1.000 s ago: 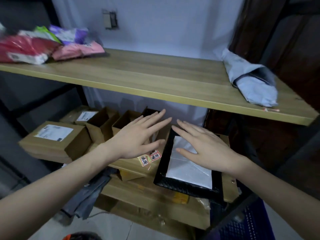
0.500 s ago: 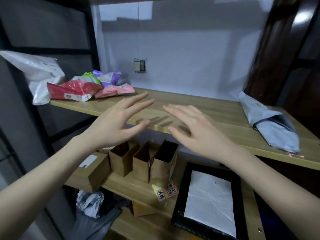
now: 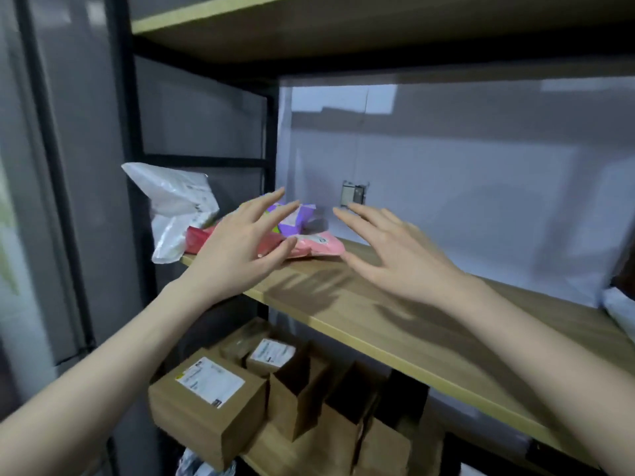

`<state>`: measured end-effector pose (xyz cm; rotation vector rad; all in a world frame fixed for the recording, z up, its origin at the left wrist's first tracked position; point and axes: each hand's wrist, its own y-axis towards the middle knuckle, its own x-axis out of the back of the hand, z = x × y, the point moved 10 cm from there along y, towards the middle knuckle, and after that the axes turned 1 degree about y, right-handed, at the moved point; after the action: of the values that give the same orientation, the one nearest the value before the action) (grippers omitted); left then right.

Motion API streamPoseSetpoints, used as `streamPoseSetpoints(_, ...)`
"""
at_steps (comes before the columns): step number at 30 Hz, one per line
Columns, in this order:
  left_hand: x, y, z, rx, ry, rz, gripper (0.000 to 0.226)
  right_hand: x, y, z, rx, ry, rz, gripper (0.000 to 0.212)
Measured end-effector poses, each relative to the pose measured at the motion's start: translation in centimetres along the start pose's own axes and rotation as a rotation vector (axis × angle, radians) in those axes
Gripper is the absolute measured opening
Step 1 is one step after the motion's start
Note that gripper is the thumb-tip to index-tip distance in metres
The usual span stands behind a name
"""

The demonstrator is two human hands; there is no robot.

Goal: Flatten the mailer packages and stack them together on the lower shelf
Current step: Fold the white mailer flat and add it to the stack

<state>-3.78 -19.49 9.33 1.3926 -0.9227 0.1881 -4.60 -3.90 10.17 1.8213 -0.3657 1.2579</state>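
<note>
A heap of mailer packages lies at the left end of the middle wooden shelf (image 3: pixel 395 324): a white one (image 3: pixel 175 207), a red one (image 3: pixel 197 239), a pink one (image 3: pixel 318 249) and a purple one (image 3: pixel 295 219). My left hand (image 3: pixel 237 249) hovers in front of the heap with fingers spread and straight, holding nothing. My right hand (image 3: pixel 391 252) is raised just right of the pink mailer, fingers spread, also empty. A grey-white mailer (image 3: pixel 618 309) shows at the right edge of the same shelf.
Several cardboard boxes (image 3: pixel 209 403) with labels stand on the lower shelf (image 3: pixel 302 455), some of them open. Another shelf board (image 3: pixel 309 25) runs overhead. A black metal frame post (image 3: pixel 137 166) stands at the left. A white wall with a socket (image 3: pixel 354 194) is behind.
My view has lifted from the lower shelf to the middle shelf. Both hands have risen and moved left toward the heap of coloured mailers, still spread and empty.
</note>
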Motion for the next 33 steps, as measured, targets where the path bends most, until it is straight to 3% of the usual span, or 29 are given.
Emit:
streamPoseSetpoints(7,3.3,1.0,12.9,0.273,0.126,-0.168,0.052,-4.0,9.6,3.5,0.115,0.028,-0.019,0.063)
streamPoseSetpoints(13,4.4,1.3,21.8,0.414,0.405,-0.133,0.063,-8.2,14.8,6.4,0.183,0.083,0.009,0.064)
streamPoseSetpoints(17,5.0,0.8,25.8,0.560,0.361,-0.136,0.064,-9.6,16.5,7.7,0.219,0.101,0.021,0.064)
streamPoseSetpoints(23,5.9,1.7,23.1,0.474,0.162,-0.286,0.039,-10.1,17.2,7.5,0.226,0.116,0.020,0.064)
streamPoseSetpoints(33,8.8,6.2,10.8,0.058,0.088,-0.532,0.035,-6.2,14.5,2.7,0.128,0.059,-0.078,0.062)
